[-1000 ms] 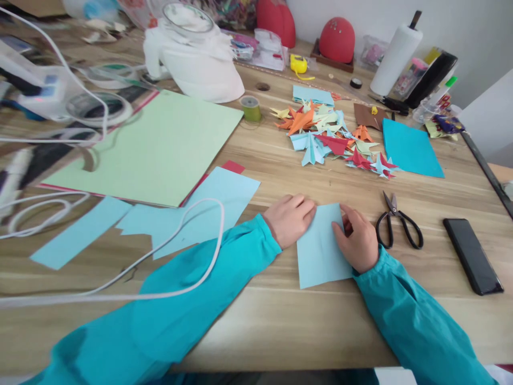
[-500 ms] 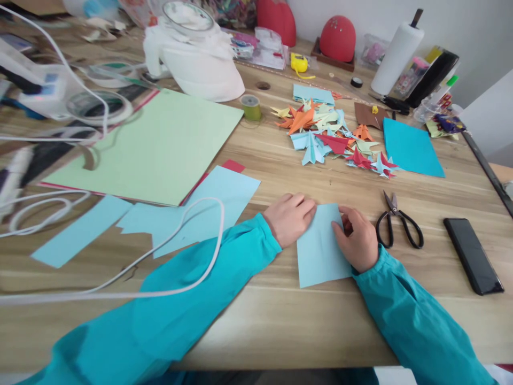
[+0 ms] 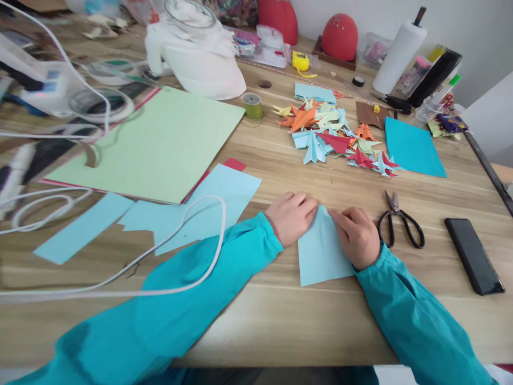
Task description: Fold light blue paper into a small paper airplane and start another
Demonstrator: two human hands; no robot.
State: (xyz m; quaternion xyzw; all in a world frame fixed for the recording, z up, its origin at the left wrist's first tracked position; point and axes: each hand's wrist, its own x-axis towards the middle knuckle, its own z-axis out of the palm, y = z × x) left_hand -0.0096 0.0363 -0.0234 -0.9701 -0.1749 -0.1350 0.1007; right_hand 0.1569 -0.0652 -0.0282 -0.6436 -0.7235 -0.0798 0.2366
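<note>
A light blue paper sheet (image 3: 320, 256) lies on the wooden table between my two hands, with its top right corner folded over. My left hand (image 3: 292, 218) rests on its upper left edge, fingers together and pressing it down. On the right, my right hand (image 3: 356, 235) has its fingers curled and grips the folded flap near the top of the sheet. Black-handled scissors (image 3: 395, 214) lie just right of my right hand. Beyond the hands is a pile of folded paper pieces (image 3: 336, 136) in several colours.
Light blue offcuts (image 3: 208, 203) and a large green sheet (image 3: 156, 144) lie to the left, with a white cable (image 3: 218, 251) looping over my left sleeve. A phone (image 3: 474, 255) lies right; a thread spool (image 3: 252, 106) stands behind.
My right hand has brought the sheet's top right corner inward, folding it over towards the middle. My left hand has stayed at the left edge.
</note>
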